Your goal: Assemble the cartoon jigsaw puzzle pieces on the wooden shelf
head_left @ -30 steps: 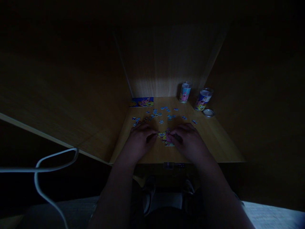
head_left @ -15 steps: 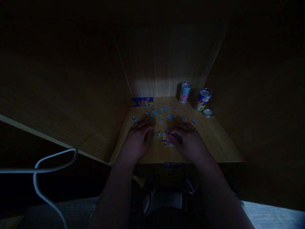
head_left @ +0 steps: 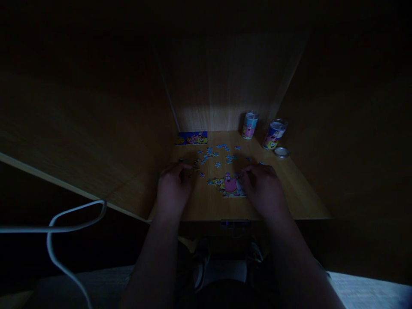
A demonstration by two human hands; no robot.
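A partly joined cartoon jigsaw [head_left: 229,186] with a pink and a yellow figure lies on the wooden desk [head_left: 289,189]. My left hand [head_left: 173,185] rests to its left, fingers curled near loose pieces; whether it holds one is too dark to tell. On the other side my right hand [head_left: 264,186] touches the joined part's right edge. Several loose blue pieces [head_left: 212,155] are scattered behind the hands.
A printed picture card [head_left: 192,138] lies at the back left. Two cartoon tins [head_left: 249,125] [head_left: 274,134] stand at the back right, with a round lid [head_left: 282,152] beside them. Wooden walls close in the desk. A white cable [head_left: 61,240] hangs at the lower left.
Both hands have drawn apart from the joined jigsaw, the left to the left and the right to the right, uncovering the pink figure.
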